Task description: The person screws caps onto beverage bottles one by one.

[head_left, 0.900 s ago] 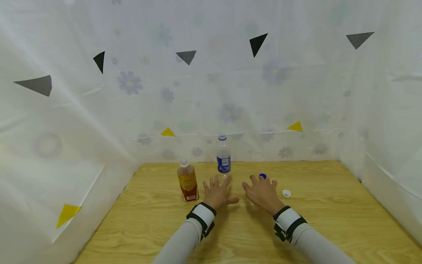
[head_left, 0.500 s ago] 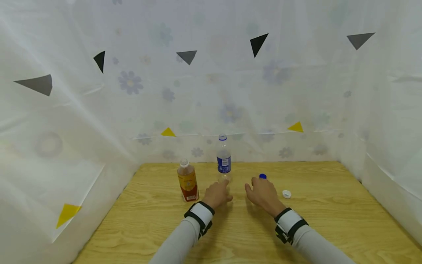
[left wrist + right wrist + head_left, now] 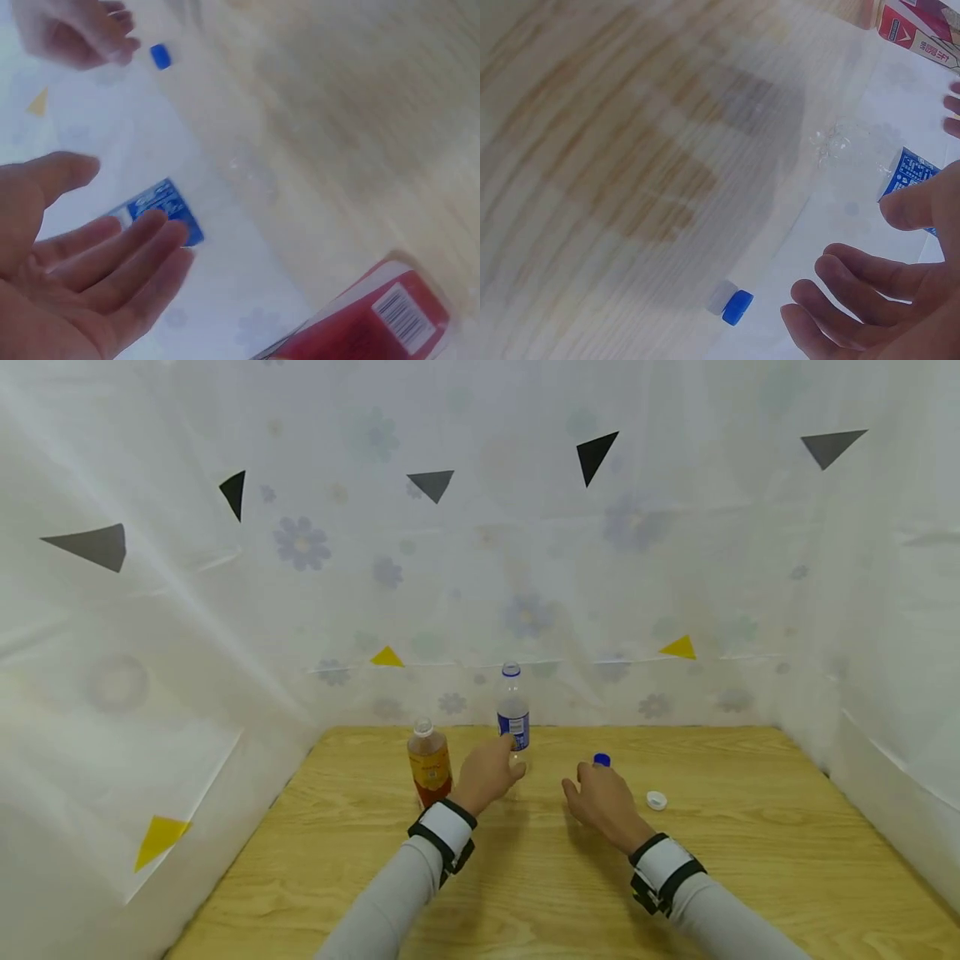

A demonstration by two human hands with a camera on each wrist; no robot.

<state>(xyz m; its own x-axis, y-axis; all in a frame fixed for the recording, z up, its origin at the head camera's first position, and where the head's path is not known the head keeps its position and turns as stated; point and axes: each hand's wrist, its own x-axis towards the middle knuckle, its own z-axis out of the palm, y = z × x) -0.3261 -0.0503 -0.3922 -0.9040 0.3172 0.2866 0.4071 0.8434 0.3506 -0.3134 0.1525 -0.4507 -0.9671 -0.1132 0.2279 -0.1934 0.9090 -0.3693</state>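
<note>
Left hand (image 3: 487, 771) near a clear bottle (image 3: 513, 714) toward the far edge of the table (image 3: 735, 860), right hand (image 3: 603, 800) near a blue cap (image 3: 602, 760), both grips slack, holding nothing

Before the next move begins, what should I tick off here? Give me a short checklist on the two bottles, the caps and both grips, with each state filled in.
1. Clear bottle upright on the table: ok.
2. Clear bottle steadied by the left grip: not ok; the grip is open beside it, not wrapped round it.
3. Blue cap held by the right grip: not ok; it lies on the table, apart from that grip.
4. Orange-labelled bottle upright: ok, uncapped.
5. White cap in sight: ok, on the table to the right of the right grip.
6. Liquid inside the clear bottle: cannot tell.
</note>
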